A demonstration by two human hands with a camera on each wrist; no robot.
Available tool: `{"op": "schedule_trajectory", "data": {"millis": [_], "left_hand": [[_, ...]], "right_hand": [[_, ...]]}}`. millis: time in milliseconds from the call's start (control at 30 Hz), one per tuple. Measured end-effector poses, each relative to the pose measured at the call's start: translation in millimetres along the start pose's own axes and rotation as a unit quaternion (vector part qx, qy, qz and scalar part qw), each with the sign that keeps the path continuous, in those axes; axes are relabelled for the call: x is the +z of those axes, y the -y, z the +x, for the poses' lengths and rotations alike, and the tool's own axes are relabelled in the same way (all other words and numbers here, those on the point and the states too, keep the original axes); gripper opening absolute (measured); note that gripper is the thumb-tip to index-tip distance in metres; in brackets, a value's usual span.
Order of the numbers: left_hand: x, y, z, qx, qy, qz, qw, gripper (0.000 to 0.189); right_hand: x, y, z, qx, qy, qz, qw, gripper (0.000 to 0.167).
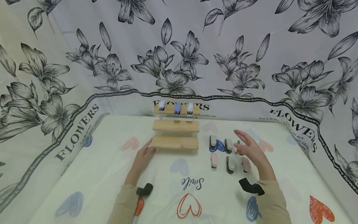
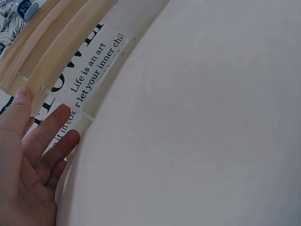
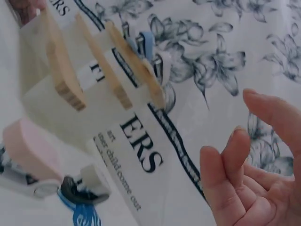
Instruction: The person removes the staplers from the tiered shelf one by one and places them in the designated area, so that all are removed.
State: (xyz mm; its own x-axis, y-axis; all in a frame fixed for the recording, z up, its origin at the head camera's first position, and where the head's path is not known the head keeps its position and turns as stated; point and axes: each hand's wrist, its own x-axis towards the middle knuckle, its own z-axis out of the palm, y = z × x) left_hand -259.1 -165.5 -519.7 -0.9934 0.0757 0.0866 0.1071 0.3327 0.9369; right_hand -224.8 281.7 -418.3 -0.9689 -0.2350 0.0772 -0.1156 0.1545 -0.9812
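Note:
A three-step wooden display rack (image 1: 175,142) stands at the back of the table. My left hand (image 1: 145,152) is at the left end of its lowest board. In the left wrist view, the thumb (image 2: 22,94) lies on that board's end with the index finger tucked behind, while the other fingers extend loosely below. My right hand (image 1: 250,151) hovers over the small staplers to the right, fingers apart and holding nothing. It partly hides a dark-based stapler (image 1: 240,143). Nearest it are a pinkish stapler (image 1: 246,164) and a grey-white stapler (image 1: 228,145).
On the top board sit a white stapler (image 1: 162,105), a blue stapler (image 1: 177,109) and another white stapler (image 1: 190,109). A grey stapler (image 1: 230,164), a pink stapler (image 1: 213,160) and a grey-topped stapler (image 1: 213,142) lie right of the rack. Flower-printed cloth (image 1: 179,84) hangs behind.

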Motion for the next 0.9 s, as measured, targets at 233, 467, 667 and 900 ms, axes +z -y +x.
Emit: {"op": "schedule_trajectory", "data": {"millis": [233, 467, 667, 900], "left_hand": [[0.1, 2.9, 3.4, 0.001, -0.003, 0.004, 1.0000, 0.058], [1.5, 0.1, -0.2, 0.010, -0.011, 0.011, 0.9998, 0.056], [1.0, -1.3, 1.1, 0.020, 0.000, 0.006, 0.9998, 0.055], [1.0, -0.7, 1.3, 0.022, 0.004, 0.010, 0.9997, 0.055]], "right_hand": [[38.1, 23.6, 71.3, -0.011, 0.036, 0.041, 0.9984, 0.064], [65.4, 43.6, 120.3, 0.006, 0.031, 0.048, 0.9984, 0.070], [78.5, 53.2, 146.3, 0.014, 0.010, 0.077, 0.9969, 0.070], [92.6, 51.6, 163.3, 0.034, 0.026, 0.130, 0.9907, 0.070]]}}
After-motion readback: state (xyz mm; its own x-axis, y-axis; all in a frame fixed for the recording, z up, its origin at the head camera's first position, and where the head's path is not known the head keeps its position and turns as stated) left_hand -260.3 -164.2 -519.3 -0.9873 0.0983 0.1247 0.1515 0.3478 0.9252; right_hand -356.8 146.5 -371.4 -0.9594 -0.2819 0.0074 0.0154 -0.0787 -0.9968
